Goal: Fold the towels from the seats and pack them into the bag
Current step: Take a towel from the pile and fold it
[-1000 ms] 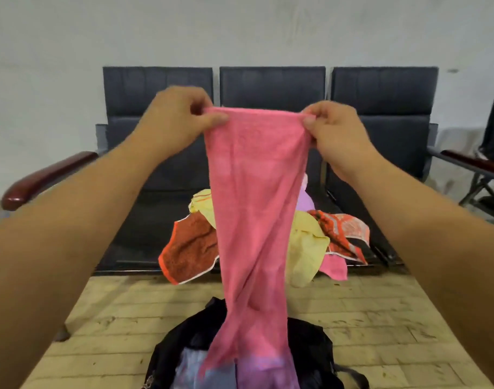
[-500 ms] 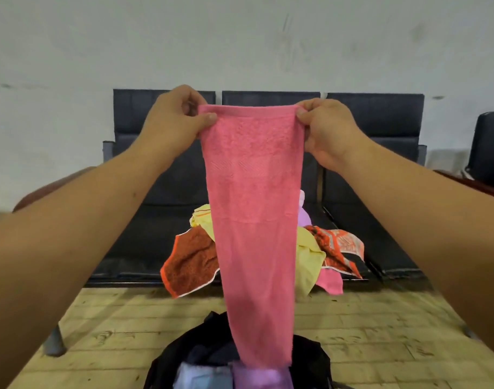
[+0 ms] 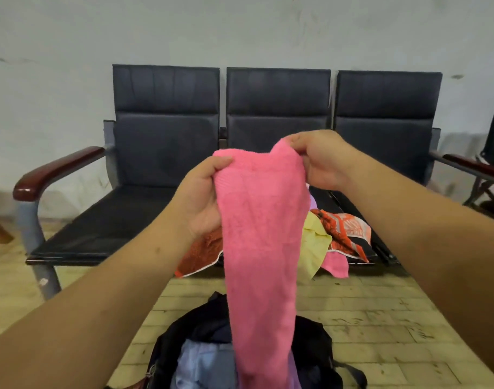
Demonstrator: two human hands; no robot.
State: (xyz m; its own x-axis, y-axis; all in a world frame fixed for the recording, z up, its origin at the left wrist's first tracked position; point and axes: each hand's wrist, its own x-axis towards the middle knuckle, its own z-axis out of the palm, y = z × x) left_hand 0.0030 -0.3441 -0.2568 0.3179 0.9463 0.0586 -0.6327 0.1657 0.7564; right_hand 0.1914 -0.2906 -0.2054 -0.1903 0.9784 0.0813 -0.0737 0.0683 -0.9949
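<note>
A long pink towel [image 3: 261, 248] hangs from both hands over the open black bag [image 3: 313, 352] on the floor. My left hand [image 3: 201, 197] grips its upper left edge, thumb on top. Holding the upper right corner a little higher is my right hand [image 3: 318, 158]. The towel's lower end reaches into the bag, where pale blue and lilac cloth [image 3: 203, 366] lies. On the middle seat behind lies a heap of towels [image 3: 332, 237]: orange-brown, yellow, patterned orange, pink.
A row of three dark padded seats [image 3: 128, 220] with wooden armrests stands against the white wall. Another chair [image 3: 492, 169] is at the far right. The floor is pale brick paving [image 3: 380, 318].
Both hands have come down and closer to me with the pink towel. Its top edge was stretched flat between them; now it is bunched and slack.
</note>
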